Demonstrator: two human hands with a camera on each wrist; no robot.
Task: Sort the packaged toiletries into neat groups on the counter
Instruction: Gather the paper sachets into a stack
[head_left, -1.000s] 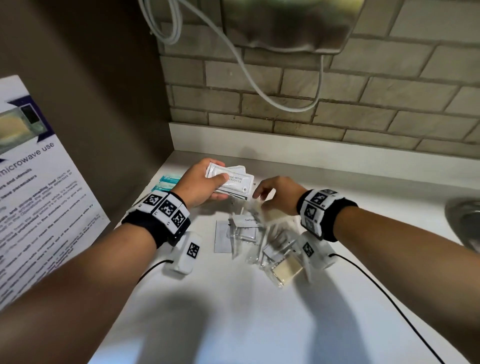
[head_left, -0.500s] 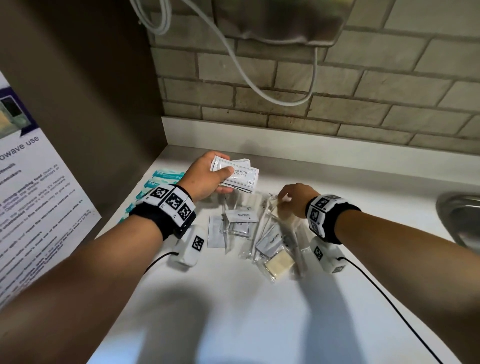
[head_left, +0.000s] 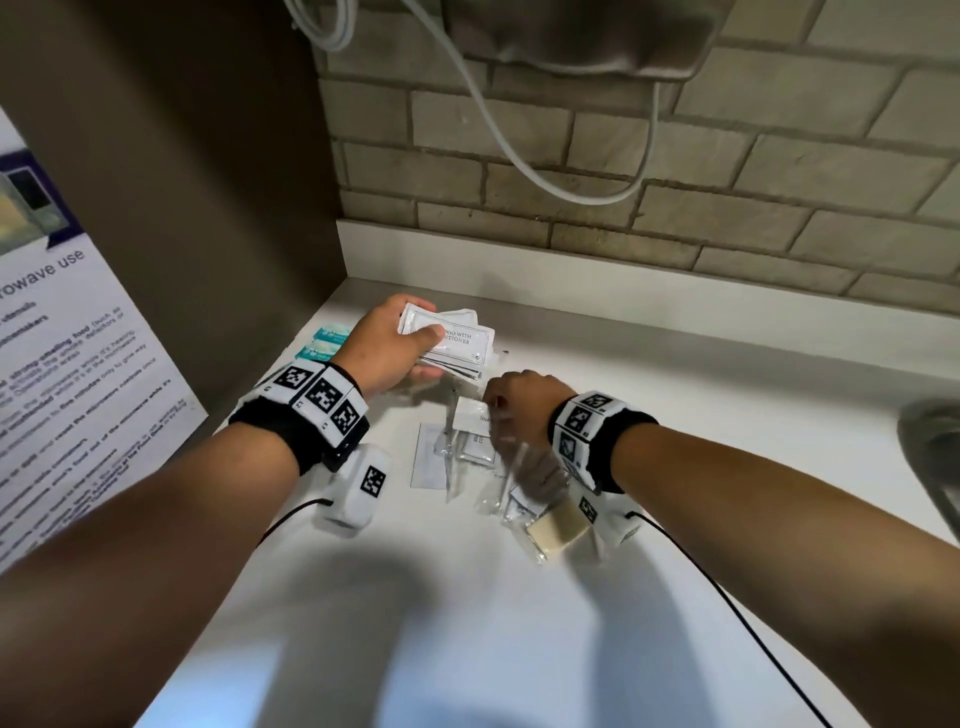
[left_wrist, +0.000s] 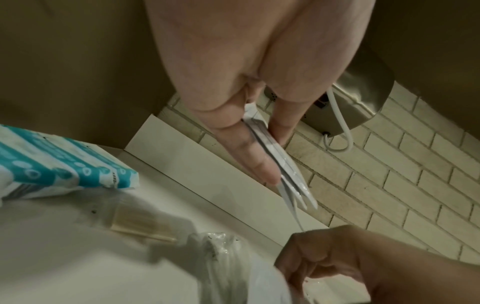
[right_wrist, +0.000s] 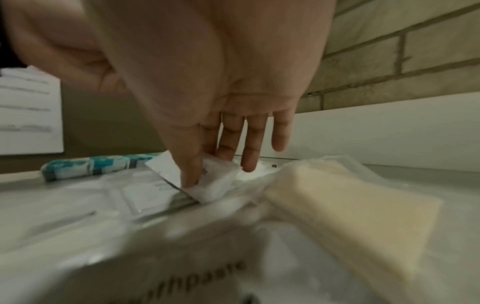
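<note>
My left hand (head_left: 428, 353) grips a stack of flat white shampoo sachets (head_left: 460, 345) above the back of the white counter (head_left: 519, 634). In the left wrist view the sachets (left_wrist: 283, 164) sit edge-on between thumb and fingers. My right hand (head_left: 498, 410) reaches down into a loose pile of clear-wrapped packets (head_left: 441, 457). Its thumb and forefinger pinch the raised corner of a small white sachet (right_wrist: 213, 181); the other fingers are straight. A wrapped cream soap bar (head_left: 558, 527) lies under my right wrist. Teal packets (head_left: 324, 343) lie at the back left.
A toothpaste packet (right_wrist: 207, 273) lies close beneath the right wrist camera. A steel sink (head_left: 935, 457) is at the right edge. A metal wall unit (head_left: 571, 31) with a white cord (head_left: 519, 156) hangs on the brick wall. A microwave notice (head_left: 62, 364) covers the left panel.
My right hand has dropped from beside the held stack into the pile and taken hold of a small white sachet. The left hand still holds its stack in about the same place.
</note>
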